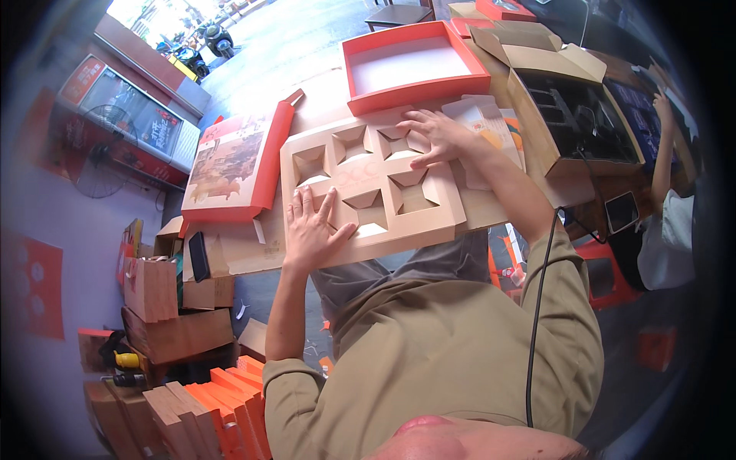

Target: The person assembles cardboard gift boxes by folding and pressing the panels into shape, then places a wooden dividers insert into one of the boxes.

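Note:
A tan cardboard insert [422,228] with several square cut-outs, their flaps folded inward, lies on the table in front of me. My left hand [310,230] presses flat on its near left corner with fingers spread. Over the far right cut-out rests my right hand [441,139], fingers apart and partly covering that opening. Left of the insert, a box lid [234,165] with a printed picture and red sides lies tilted. Behind the insert stands an open red box [420,93] with a white inside.
Printed cards [479,126] lie beside my right forearm. An open brown carton [567,166] holds dark items at right. A black phone [199,257] lies at the table's left edge. Flat orange pieces [238,399] stand stacked lower left. Another person's arm [662,153] shows at far right.

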`<action>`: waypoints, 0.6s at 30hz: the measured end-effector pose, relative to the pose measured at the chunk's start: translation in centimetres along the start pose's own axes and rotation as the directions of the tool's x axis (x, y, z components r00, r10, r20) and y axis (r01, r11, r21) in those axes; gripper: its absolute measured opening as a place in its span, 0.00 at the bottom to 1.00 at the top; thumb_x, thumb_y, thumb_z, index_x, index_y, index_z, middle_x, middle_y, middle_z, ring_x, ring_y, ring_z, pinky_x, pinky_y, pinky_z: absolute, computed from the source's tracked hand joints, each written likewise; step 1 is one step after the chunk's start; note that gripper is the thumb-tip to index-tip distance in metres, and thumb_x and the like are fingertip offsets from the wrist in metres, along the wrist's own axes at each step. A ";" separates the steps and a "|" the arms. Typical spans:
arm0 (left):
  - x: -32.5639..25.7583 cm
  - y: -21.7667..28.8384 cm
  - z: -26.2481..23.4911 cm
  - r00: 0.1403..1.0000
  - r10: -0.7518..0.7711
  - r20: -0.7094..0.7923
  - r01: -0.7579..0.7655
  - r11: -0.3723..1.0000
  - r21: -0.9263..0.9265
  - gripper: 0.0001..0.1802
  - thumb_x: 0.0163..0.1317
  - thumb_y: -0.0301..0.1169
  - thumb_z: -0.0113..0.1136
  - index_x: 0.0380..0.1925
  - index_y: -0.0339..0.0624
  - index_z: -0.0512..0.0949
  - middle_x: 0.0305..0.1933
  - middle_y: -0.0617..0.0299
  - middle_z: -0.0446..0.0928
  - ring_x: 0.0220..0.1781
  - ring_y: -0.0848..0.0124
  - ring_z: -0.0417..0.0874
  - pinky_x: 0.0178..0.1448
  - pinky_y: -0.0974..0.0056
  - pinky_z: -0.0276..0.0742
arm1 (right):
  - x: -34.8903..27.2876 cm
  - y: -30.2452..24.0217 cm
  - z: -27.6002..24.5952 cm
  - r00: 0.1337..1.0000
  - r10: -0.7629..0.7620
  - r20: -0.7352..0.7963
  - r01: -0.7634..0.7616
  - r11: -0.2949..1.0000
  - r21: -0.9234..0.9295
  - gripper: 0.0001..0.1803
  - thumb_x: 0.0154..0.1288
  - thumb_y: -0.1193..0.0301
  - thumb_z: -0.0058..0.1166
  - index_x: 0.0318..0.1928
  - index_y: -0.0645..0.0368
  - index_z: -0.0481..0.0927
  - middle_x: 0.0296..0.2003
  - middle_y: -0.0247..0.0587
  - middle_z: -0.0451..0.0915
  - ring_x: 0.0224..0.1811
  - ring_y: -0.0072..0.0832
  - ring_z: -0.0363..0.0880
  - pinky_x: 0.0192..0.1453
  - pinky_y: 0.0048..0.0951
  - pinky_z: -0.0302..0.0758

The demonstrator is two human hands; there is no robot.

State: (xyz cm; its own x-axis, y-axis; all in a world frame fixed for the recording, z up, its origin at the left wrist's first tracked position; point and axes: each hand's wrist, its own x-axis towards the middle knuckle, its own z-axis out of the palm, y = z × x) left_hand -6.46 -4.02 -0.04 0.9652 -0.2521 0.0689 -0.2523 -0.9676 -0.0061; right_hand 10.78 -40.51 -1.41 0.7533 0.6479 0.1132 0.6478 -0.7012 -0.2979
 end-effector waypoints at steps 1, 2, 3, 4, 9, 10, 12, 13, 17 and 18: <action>0.0 0.2 -0.5 1.000 0.002 0.011 -0.002 1.000 0.006 0.51 0.64 0.69 0.57 0.81 0.55 0.62 0.83 0.29 0.51 0.87 0.38 0.46 0.87 0.41 0.41 | 0.0 0.2 0.2 0.999 -0.016 -0.032 0.016 1.000 0.023 0.62 0.49 0.32 0.70 0.79 0.50 0.65 0.80 0.54 0.59 0.81 0.55 0.57 0.82 0.56 0.57; 0.0 0.3 -0.9 1.000 0.004 0.023 -0.004 1.000 0.011 0.51 0.64 0.68 0.57 0.82 0.55 0.61 0.83 0.30 0.52 0.87 0.39 0.47 0.86 0.41 0.43 | -0.1 0.4 0.5 0.998 -0.030 -0.064 0.033 0.998 0.045 0.61 0.49 0.34 0.71 0.78 0.51 0.66 0.79 0.54 0.60 0.81 0.55 0.57 0.81 0.56 0.58; -0.1 0.4 -1.3 0.999 0.007 0.031 -0.008 1.000 0.023 0.50 0.65 0.68 0.56 0.81 0.55 0.62 0.83 0.31 0.53 0.87 0.39 0.49 0.86 0.42 0.44 | -0.1 0.4 0.4 0.994 -0.045 -0.099 0.052 0.996 0.067 0.60 0.49 0.35 0.73 0.77 0.51 0.67 0.78 0.55 0.61 0.80 0.56 0.58 0.80 0.56 0.59; -0.3 0.6 -1.5 0.999 0.012 0.040 -0.013 0.999 0.034 0.50 0.66 0.68 0.56 0.81 0.54 0.62 0.82 0.31 0.54 0.86 0.39 0.50 0.86 0.42 0.45 | 0.0 0.5 0.3 0.994 -0.051 -0.095 0.057 0.996 0.066 0.59 0.49 0.36 0.73 0.77 0.51 0.68 0.78 0.55 0.61 0.80 0.56 0.58 0.80 0.56 0.59; 0.6 -1.4 -1.5 0.999 -0.008 -0.032 0.000 0.971 -0.239 0.45 0.72 0.65 0.52 0.80 0.51 0.63 0.82 0.38 0.58 0.84 0.43 0.57 0.85 0.44 0.50 | 0.2 0.6 0.4 0.996 -0.059 -0.068 0.061 0.998 0.024 0.60 0.48 0.31 0.70 0.76 0.53 0.70 0.78 0.54 0.61 0.81 0.55 0.57 0.82 0.54 0.57; 1.2 -1.9 -1.3 0.998 -0.021 -0.061 0.007 0.976 -0.219 0.45 0.72 0.65 0.53 0.80 0.51 0.62 0.82 0.38 0.57 0.85 0.43 0.56 0.85 0.44 0.50 | 0.2 0.6 0.5 0.996 -0.060 -0.064 0.060 0.998 0.005 0.61 0.48 0.29 0.68 0.77 0.52 0.69 0.79 0.54 0.60 0.81 0.54 0.57 0.83 0.53 0.56; 2.8 -2.9 -0.2 0.991 -0.045 -0.127 0.022 0.983 -0.182 0.46 0.71 0.65 0.53 0.81 0.51 0.61 0.83 0.37 0.56 0.85 0.44 0.54 0.85 0.44 0.48 | 0.0 0.3 0.6 0.999 -0.023 -0.022 0.023 1.000 -0.013 0.62 0.48 0.29 0.69 0.77 0.53 0.68 0.80 0.54 0.59 0.82 0.53 0.56 0.83 0.53 0.56; 3.4 -3.2 0.2 0.995 -0.061 -0.080 0.047 0.984 -0.171 0.46 0.72 0.66 0.52 0.82 0.54 0.60 0.84 0.36 0.52 0.87 0.40 0.49 0.86 0.44 0.46 | 0.0 0.1 0.5 1.000 -0.006 -0.003 0.006 1.000 -0.026 0.62 0.48 0.29 0.69 0.77 0.53 0.68 0.80 0.53 0.58 0.82 0.53 0.55 0.83 0.53 0.56; 4.6 -3.8 2.5 0.999 -0.054 0.006 0.054 0.994 -0.095 0.50 0.69 0.72 0.49 0.83 0.59 0.57 0.86 0.33 0.46 0.87 0.35 0.43 0.86 0.39 0.40 | 0.4 0.1 0.2 0.998 -0.034 -0.061 0.038 0.997 0.064 0.60 0.48 0.33 0.72 0.77 0.51 0.69 0.80 0.55 0.59 0.82 0.54 0.55 0.82 0.56 0.56; 4.6 -3.6 2.5 0.999 -0.048 0.017 0.049 0.995 -0.084 0.50 0.69 0.72 0.49 0.83 0.58 0.57 0.85 0.32 0.47 0.87 0.35 0.43 0.86 0.39 0.41 | 0.2 0.1 0.3 0.998 -0.025 -0.062 0.030 0.996 0.081 0.59 0.48 0.34 0.72 0.76 0.50 0.70 0.80 0.55 0.59 0.82 0.54 0.55 0.82 0.56 0.56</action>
State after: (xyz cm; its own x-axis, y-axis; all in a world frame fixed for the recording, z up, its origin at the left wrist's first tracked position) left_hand -0.91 -1.73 -2.15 0.9773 -0.2054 0.0526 -0.2092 -0.9745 0.0814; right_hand 11.01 -40.39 -1.68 0.7423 0.6456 0.1794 0.6589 -0.6548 -0.3703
